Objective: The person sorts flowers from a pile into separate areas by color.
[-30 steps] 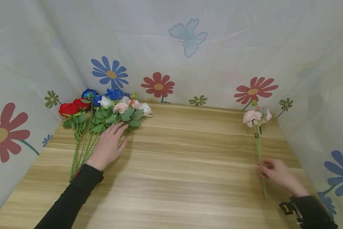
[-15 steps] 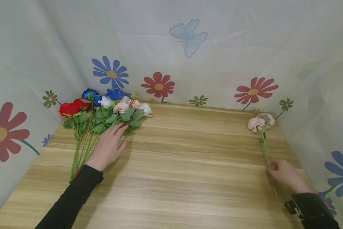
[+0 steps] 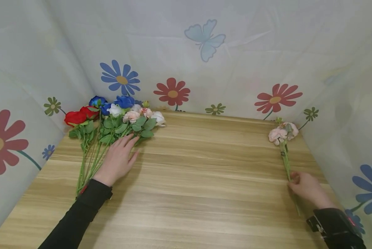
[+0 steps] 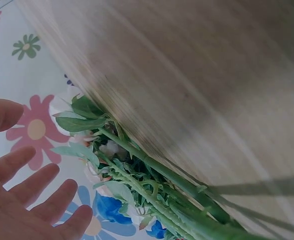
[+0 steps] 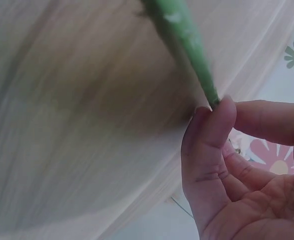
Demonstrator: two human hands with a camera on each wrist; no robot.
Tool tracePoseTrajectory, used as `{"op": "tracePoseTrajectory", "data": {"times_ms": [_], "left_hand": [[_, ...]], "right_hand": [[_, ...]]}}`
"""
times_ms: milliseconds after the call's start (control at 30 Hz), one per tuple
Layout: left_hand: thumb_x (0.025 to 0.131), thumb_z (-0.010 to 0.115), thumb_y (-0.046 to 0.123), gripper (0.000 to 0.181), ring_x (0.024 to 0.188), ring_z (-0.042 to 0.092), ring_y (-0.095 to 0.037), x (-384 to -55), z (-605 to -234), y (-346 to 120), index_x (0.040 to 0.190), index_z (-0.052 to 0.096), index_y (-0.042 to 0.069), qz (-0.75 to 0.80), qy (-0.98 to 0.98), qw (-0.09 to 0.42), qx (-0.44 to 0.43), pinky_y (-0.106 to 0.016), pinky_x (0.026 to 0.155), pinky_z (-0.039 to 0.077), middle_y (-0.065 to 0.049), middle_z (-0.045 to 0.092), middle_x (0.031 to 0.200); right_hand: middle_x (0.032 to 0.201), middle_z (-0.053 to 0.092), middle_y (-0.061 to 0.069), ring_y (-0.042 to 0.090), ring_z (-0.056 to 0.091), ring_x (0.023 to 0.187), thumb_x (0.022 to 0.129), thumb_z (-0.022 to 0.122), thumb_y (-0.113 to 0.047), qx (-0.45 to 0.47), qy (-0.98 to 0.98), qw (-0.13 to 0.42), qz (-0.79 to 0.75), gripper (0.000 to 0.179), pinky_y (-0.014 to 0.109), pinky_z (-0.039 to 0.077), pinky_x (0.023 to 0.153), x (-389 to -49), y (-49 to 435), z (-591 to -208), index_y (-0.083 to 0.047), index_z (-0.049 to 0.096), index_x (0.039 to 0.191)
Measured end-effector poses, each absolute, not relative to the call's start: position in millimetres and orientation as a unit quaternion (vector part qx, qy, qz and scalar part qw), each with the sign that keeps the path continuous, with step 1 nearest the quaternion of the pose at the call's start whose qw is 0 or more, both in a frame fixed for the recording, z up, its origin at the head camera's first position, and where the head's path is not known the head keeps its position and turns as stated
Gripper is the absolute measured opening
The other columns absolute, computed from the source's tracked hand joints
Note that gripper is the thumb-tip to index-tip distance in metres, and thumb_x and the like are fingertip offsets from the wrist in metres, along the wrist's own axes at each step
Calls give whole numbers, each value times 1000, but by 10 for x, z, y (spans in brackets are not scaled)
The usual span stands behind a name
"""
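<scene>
Toward the right end of the table, in the head view, my right hand (image 3: 308,189) pinches the green stem of a pale pink artificial flower (image 3: 278,135). The right wrist view shows thumb and finger together on that stem (image 5: 189,47). The flower heads point to the back of the table. My left hand (image 3: 118,159) lies with fingers extended over the stems of a bunch of artificial flowers at the left. In that bunch are red roses (image 3: 76,118), blue roses (image 3: 124,101), and white and pink blooms (image 3: 131,116). The left wrist view has the left hand (image 4: 34,197) beside the leafy stems (image 4: 157,200), its fingers spread.
A wood-grain table (image 3: 204,180) lies under both hands. White cloth (image 3: 245,45) printed with flowers and a butterfly encloses it at the back and both sides. The bunch's heads lie close to the back left corner.
My right hand has moved a little to the right with the pink flower, whose head now sits slightly lower and farther right. The left hand and the bunch have stayed in place.
</scene>
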State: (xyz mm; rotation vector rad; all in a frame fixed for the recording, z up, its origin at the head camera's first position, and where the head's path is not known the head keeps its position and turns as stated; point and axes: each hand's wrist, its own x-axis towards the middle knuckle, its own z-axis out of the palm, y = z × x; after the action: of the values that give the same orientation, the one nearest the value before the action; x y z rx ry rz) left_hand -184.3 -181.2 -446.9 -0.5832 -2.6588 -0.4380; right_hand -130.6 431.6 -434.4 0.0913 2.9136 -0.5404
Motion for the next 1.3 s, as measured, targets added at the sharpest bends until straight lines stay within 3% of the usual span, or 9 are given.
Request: {"op": "tracePoseTrajectory", "data": {"times_ms": [433,700,900,1067,1200,1300], "left_hand": [[93,60,22,50,124,40,-44,-1825,-4462,-1820,137,46,3,-153,-949,183,-205,-61,97,35,-25,43,138],[92,61,21,51,124,40,-44,-1814,-4451,-1816,137,46,3,-156,-951,176,-203,-61,98,34,-25,42,139],[92,61,21,51,124,39,-45,-1812,-4426,-1813,137,46,3,-157,-951,176,-201,-61,99,33,-25,42,139],[91,62,21,52,124,40,-45,-1804,-4401,-1812,137,46,3,-156,-950,180,-201,-61,98,34,-25,42,139],[91,63,21,52,123,41,-45,-1796,-4383,-1800,137,47,4,-156,-950,185,-200,-61,98,35,-24,43,139],[91,63,22,52,123,42,-44,-1792,-4372,-1791,137,47,4,-156,-949,187,-199,-61,97,36,-23,44,139]], "right_hand": [[75,62,12,20,59,62,82,61,-5,21,977,98,-188,37,34,46,53,-1312,4212,-4315,17,49,109],[77,64,17,26,60,65,82,60,-8,0,982,73,-176,35,37,47,56,-1305,4231,-4292,16,52,106],[82,64,22,34,61,71,85,57,-9,-13,985,-11,-170,37,44,47,60,-1304,4096,-4214,17,51,110],[83,62,21,34,61,73,87,57,-4,-43,971,-82,-219,28,38,49,57,-1329,3823,-4132,12,55,109],[88,63,21,24,61,75,89,56,-1,-65,948,-117,-288,23,27,50,60,-1363,3556,-4078,10,59,109],[94,63,23,15,62,75,92,56,-5,-68,925,-107,-358,24,19,51,62,-1388,3339,-4045,10,58,111]]}}
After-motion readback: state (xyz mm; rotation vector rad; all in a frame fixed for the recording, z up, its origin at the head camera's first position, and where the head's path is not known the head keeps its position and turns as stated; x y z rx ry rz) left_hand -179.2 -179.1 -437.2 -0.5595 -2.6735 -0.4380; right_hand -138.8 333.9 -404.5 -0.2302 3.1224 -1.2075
